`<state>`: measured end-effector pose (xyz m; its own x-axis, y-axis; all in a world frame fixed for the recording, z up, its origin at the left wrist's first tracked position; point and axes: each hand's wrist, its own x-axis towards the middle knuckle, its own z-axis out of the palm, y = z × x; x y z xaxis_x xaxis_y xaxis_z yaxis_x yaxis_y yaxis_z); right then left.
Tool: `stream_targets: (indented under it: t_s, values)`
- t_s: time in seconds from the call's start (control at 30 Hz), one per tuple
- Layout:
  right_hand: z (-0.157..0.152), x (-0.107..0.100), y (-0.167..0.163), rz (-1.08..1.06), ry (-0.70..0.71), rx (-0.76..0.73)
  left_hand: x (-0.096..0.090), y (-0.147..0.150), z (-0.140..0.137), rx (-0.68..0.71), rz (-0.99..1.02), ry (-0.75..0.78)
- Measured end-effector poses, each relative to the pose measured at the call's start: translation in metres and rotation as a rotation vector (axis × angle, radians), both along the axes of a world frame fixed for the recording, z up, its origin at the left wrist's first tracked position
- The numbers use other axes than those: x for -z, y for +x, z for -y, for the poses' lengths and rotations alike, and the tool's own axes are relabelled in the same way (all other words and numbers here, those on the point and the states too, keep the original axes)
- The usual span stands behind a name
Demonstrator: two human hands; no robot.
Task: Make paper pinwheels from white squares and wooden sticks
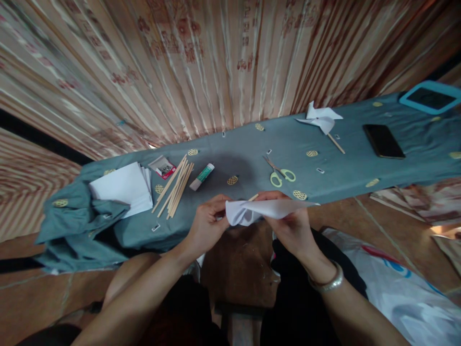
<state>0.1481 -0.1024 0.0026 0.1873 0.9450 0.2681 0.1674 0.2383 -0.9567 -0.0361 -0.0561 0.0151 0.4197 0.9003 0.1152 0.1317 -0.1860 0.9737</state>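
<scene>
Both hands (252, 221) pinching folded paper (266, 210)

A long low table under a grey-blue cloth (360, 168) stands before striped pink-brown curtains (201, 62), on a brown floor (36, 298).

2 hands (207, 223), 1 scissors (281, 174), 1 phone (383, 141), 1 glue stick (202, 176), 1 finished pinwheel (321, 118), 1 paper stack (122, 187).
</scene>
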Motion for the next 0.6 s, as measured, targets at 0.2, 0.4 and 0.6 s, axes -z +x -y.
stream_targets:
  t_s: [0.2,0.4,0.6]
  values:
    - [-0.020,0.028,0.011,-0.006,-0.271,0.006,0.023,0.005,-0.001,0.036,-0.015,-0.123]
    - [-0.040,0.044,0.019,0.215,-0.420,-0.120,0.042,0.021,0.007,-0.119,0.163,-0.550]
    - [-0.068,0.020,0.015,0.591,-0.499,-0.255,0.044,0.024,0.018,-0.284,0.351,-0.828]
